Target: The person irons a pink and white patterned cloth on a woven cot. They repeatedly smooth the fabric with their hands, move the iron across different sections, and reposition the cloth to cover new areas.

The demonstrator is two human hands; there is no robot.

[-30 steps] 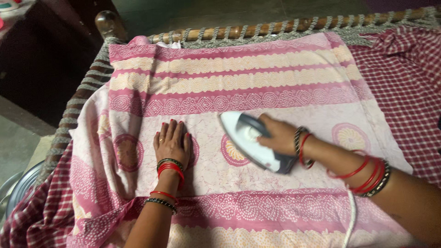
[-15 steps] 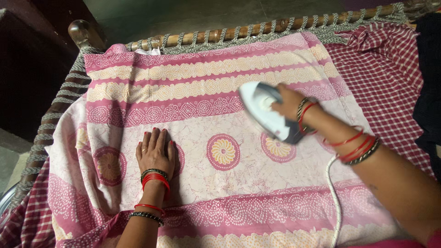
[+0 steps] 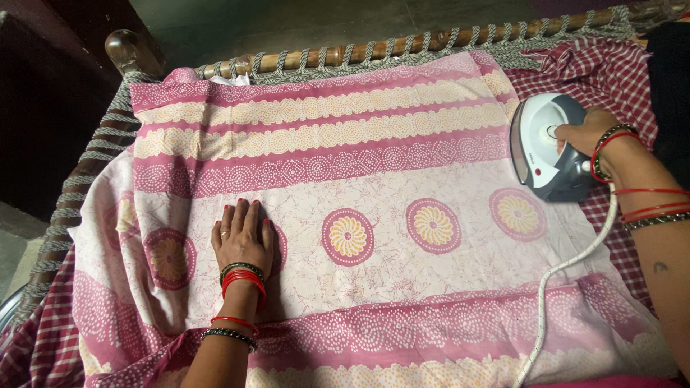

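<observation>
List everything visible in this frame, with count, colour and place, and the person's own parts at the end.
printed cloth: one, pink, white and cream, spread flat across the cot
electric iron: one, white and grey, at the cloth's right edge
iron cord: one, white, trailing from the iron to the lower edge
checked cloth: one, red and white, under the printed cloth
cot frame: one, brown wood with grey rope, along the top and left
left hand: flat on the printed cloth, red and dark bangles
right hand: gripping the iron, red and dark bangles

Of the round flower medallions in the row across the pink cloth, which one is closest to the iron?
The rightmost medallion, just below the iron held in the right hand. The others lie further left, toward the left hand.
</observation>
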